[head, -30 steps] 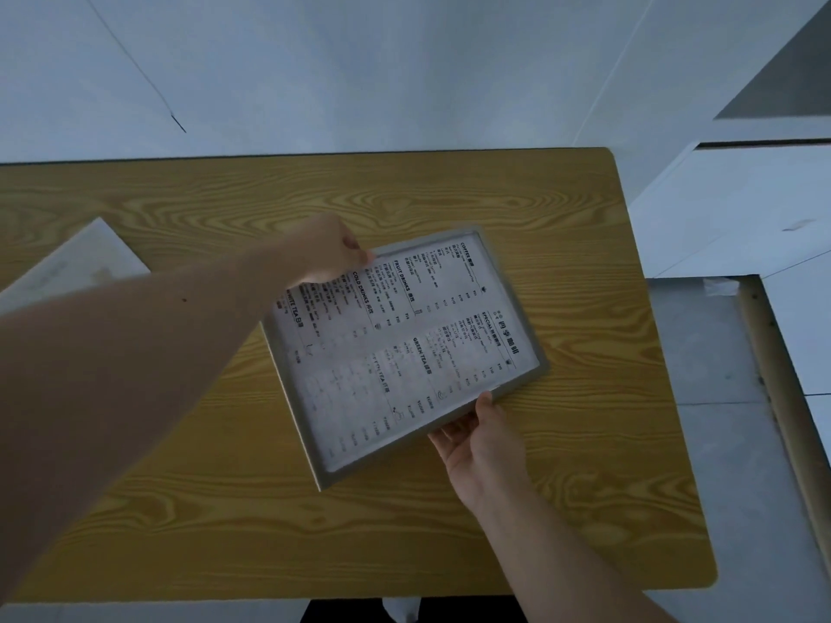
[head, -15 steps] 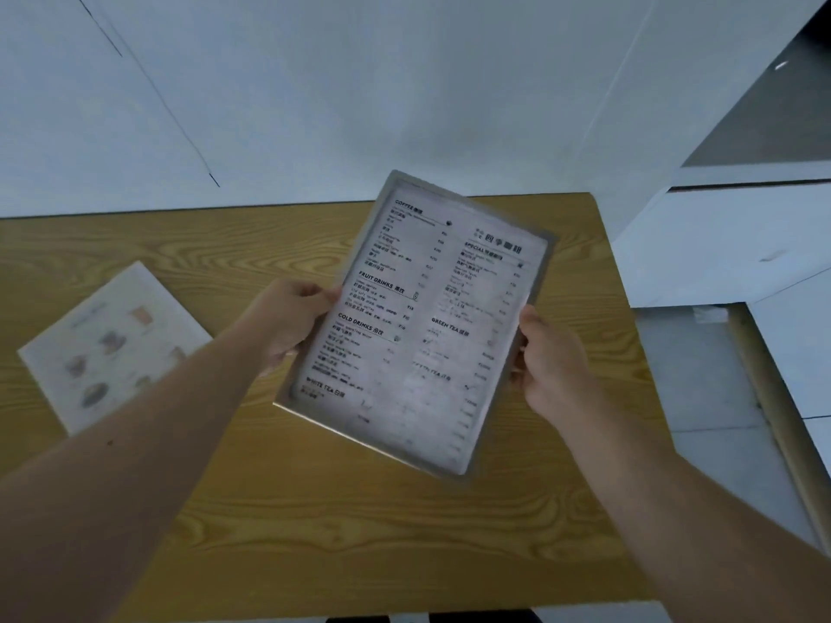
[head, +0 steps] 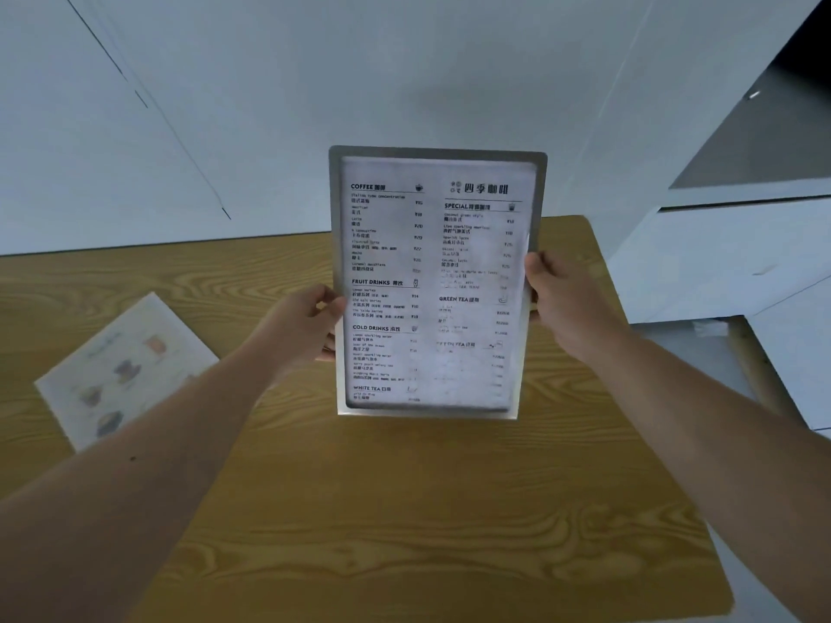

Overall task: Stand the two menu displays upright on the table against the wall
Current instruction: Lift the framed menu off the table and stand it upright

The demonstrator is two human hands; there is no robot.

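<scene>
I hold a grey-framed drinks menu display (head: 431, 281) upright in the air above the wooden table (head: 404, 510), its printed face toward me. My left hand (head: 310, 321) grips its left edge and my right hand (head: 562, 299) grips its right edge. A second menu display (head: 121, 370), with pictures of food and drinks, lies flat on the table at the left. The white wall (head: 314, 105) rises behind the table's far edge.
White cabinets (head: 719, 254) stand to the right of the table, with grey floor (head: 701, 361) between them and the table's right edge.
The drinks menu went from lying flat on the table to held upright and squared in front of me. Both hands shifted to its side edges and rose with it.
</scene>
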